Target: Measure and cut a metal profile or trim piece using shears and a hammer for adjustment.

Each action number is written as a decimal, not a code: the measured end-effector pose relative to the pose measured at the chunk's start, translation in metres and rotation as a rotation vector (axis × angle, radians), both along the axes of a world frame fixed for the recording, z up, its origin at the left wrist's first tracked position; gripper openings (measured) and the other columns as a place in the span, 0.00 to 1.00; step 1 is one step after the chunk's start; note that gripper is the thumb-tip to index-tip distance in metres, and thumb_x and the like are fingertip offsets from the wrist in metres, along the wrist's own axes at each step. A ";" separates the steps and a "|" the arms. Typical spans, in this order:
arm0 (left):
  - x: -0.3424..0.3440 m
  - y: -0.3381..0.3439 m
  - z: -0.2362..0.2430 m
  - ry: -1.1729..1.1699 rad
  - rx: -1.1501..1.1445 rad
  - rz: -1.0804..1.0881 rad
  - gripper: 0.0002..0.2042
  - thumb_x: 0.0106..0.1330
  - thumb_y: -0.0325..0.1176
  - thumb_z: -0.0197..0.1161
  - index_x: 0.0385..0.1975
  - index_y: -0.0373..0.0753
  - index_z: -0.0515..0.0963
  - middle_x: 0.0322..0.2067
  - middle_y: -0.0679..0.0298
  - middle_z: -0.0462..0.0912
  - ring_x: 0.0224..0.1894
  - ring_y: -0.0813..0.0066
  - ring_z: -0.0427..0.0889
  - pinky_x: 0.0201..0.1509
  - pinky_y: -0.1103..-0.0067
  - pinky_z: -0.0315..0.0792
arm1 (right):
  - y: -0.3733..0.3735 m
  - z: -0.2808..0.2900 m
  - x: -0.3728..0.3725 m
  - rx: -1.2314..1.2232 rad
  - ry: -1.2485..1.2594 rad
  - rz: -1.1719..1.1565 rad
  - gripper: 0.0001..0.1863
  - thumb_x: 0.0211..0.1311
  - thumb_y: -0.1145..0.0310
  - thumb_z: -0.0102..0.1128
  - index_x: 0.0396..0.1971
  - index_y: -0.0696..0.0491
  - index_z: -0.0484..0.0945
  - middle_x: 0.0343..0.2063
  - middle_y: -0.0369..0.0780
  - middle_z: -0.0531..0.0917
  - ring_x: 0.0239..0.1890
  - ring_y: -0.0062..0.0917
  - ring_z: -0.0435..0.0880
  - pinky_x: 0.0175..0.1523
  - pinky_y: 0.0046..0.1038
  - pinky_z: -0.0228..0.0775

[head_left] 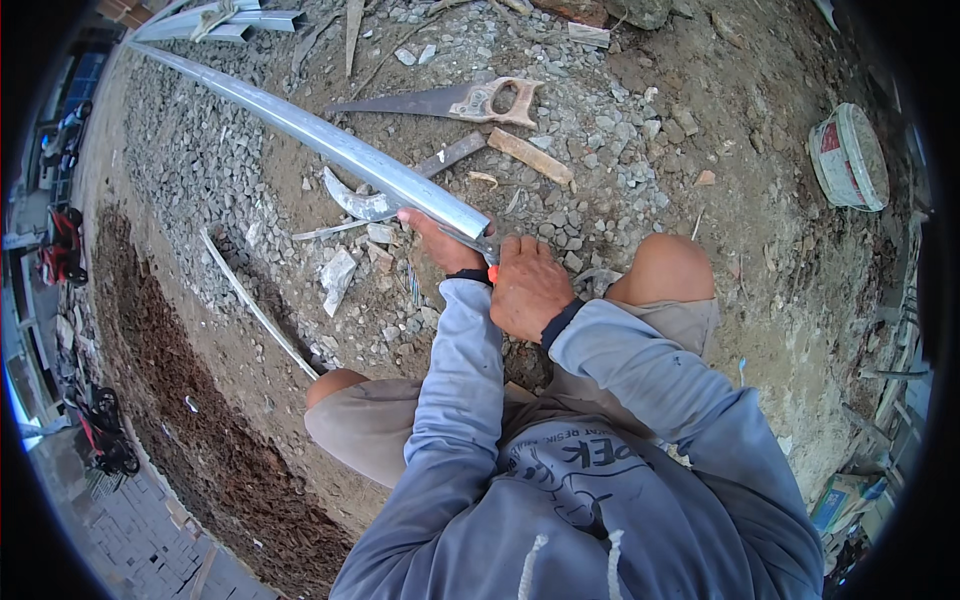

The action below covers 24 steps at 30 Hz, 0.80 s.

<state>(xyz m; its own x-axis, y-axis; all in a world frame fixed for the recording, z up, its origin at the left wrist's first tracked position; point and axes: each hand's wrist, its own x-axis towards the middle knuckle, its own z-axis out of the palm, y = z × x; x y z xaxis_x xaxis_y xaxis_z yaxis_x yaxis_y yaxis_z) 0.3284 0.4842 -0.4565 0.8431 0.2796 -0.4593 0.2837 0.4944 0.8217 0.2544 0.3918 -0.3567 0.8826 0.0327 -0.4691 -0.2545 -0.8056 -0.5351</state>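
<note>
My left hand (435, 240) is closed around a long silver metal channel (300, 130) near its lower end, with the rest running off to the upper left. My right hand (528, 290) grips metal snips with an orange handle (493, 272), set at that end of the channel; their jaws are partly hidden. Just above the channel lie a handsaw (420, 102) with a wooden handle, a dark flat metal piece (450, 152) and a short wooden piece (530, 155). A pale curved object (350, 200) lies under it.
More metal channels (260, 22) lie at top left. A white bucket (848, 155) sits at right on dirt and gravel. A pale strip (250, 295) lies left of my knee. Parked motorbikes (62, 245) line the left side, and piled scraps (850, 500) lie at lower right.
</note>
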 end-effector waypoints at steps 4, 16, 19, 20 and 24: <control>-0.004 0.001 0.000 -0.055 -0.005 -0.053 0.42 0.62 0.74 0.28 0.46 0.33 0.66 0.20 0.54 0.75 0.21 0.62 0.77 0.22 0.69 0.75 | 0.001 -0.003 -0.004 0.021 -0.027 -0.037 0.23 0.50 0.71 0.53 0.45 0.68 0.65 0.45 0.57 0.72 0.50 0.50 0.72 0.56 0.42 0.65; 0.000 -0.002 -0.002 0.031 0.012 0.016 0.41 0.64 0.72 0.29 0.46 0.34 0.68 0.26 0.54 0.75 0.24 0.63 0.77 0.25 0.69 0.75 | -0.003 -0.005 0.003 0.018 -0.011 -0.046 0.24 0.50 0.70 0.54 0.46 0.68 0.65 0.45 0.57 0.72 0.51 0.50 0.72 0.57 0.42 0.65; 0.000 -0.002 -0.004 -0.019 0.007 0.005 0.40 0.65 0.71 0.29 0.46 0.34 0.68 0.27 0.56 0.74 0.26 0.64 0.77 0.27 0.70 0.75 | -0.005 -0.005 0.003 0.023 -0.001 -0.032 0.24 0.50 0.70 0.54 0.46 0.68 0.65 0.46 0.58 0.72 0.52 0.50 0.72 0.57 0.43 0.65; 0.002 -0.003 -0.004 -0.008 0.019 0.032 0.40 0.65 0.71 0.29 0.46 0.34 0.68 0.27 0.56 0.74 0.26 0.64 0.77 0.28 0.70 0.75 | -0.005 -0.007 0.003 0.020 0.001 -0.017 0.23 0.54 0.67 0.53 0.46 0.67 0.66 0.46 0.57 0.72 0.52 0.49 0.72 0.55 0.44 0.66; 0.001 -0.003 -0.001 -0.003 0.036 0.033 0.39 0.66 0.70 0.29 0.46 0.34 0.68 0.29 0.56 0.75 0.27 0.65 0.77 0.29 0.71 0.75 | -0.006 -0.010 0.002 0.036 -0.002 0.005 0.23 0.57 0.65 0.53 0.47 0.67 0.66 0.47 0.57 0.72 0.53 0.48 0.73 0.55 0.46 0.67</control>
